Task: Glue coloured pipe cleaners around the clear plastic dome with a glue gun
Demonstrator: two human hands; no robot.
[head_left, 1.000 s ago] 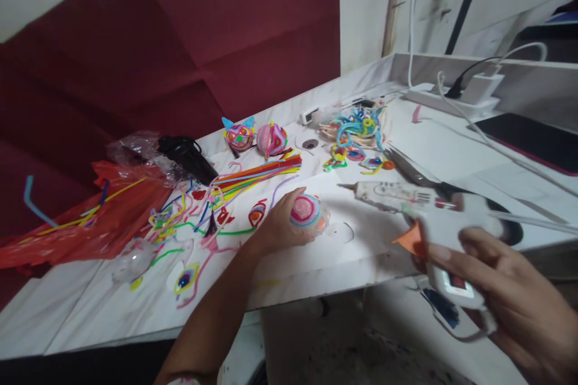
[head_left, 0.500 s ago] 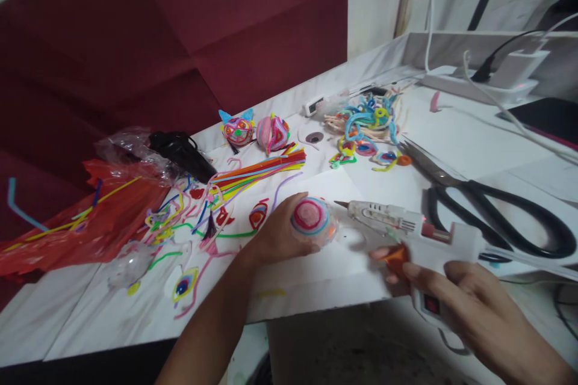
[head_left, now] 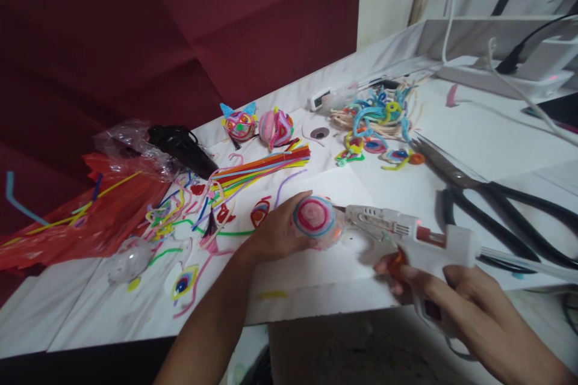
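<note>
My left hand (head_left: 277, 231) is closed round a clear ball (head_left: 332, 236) near the table's front edge. A spiral of pink, red and blue pipe cleaner (head_left: 313, 215) covers the side of the ball turned to me. In my right hand (head_left: 451, 295) is a white hot glue gun (head_left: 401, 222), with fingers on its orange trigger. Its dark nozzle tip meets the right side of the ball; whether it touches is hard to tell. A white sheet of paper (head_left: 293, 267) lies beneath the ball.
Large black-handled scissors (head_left: 478, 186) lie right of the glue gun. Behind are two decorated balls (head_left: 239, 123), a bundle of pipe cleaners (head_left: 266, 165) and a tangled pile (head_left: 374, 114). Red plastic (head_left: 108, 204) lies left; a power strip (head_left: 501, 78) stands back right.
The glue gun has moved left relative to the ball, its nozzle now at the ball's side. The camera view has shifted slightly. My left hand still grips the ball.
</note>
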